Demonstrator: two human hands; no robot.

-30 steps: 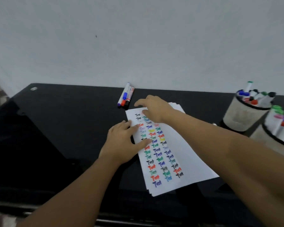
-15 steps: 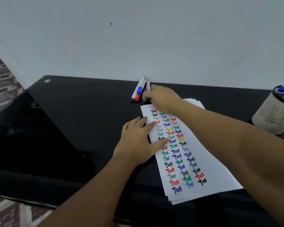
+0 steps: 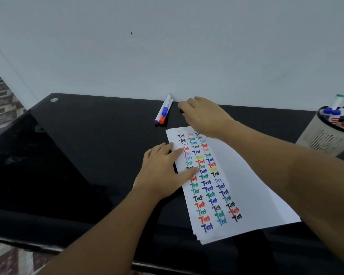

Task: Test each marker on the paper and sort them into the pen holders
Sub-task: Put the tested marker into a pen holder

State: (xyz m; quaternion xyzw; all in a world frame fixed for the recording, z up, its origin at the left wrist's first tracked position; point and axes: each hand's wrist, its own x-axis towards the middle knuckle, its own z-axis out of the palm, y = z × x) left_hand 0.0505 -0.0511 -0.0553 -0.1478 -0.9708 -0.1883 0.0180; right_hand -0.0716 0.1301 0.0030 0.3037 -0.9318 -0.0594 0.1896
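Observation:
A stack of white paper covered with coloured "Test" words lies on the black table. My left hand rests flat on the paper's left edge. Beyond the paper's top, my right hand curls round a marker whose black end pokes out by the fingers; the rest of it is hidden. Two white markers, with blue and red caps, lie side by side just left of that hand. A beige pen holder with several markers stands at the right edge.
A pale wall rises directly behind the table. The table's left corner has a metal stud, and patterned floor shows beyond it. The table's front edge runs below my forearms.
My right hand moved from the paper's top to the three markers and drew one away to the right; two stay put. The camera swung left, so the second holder left the view.

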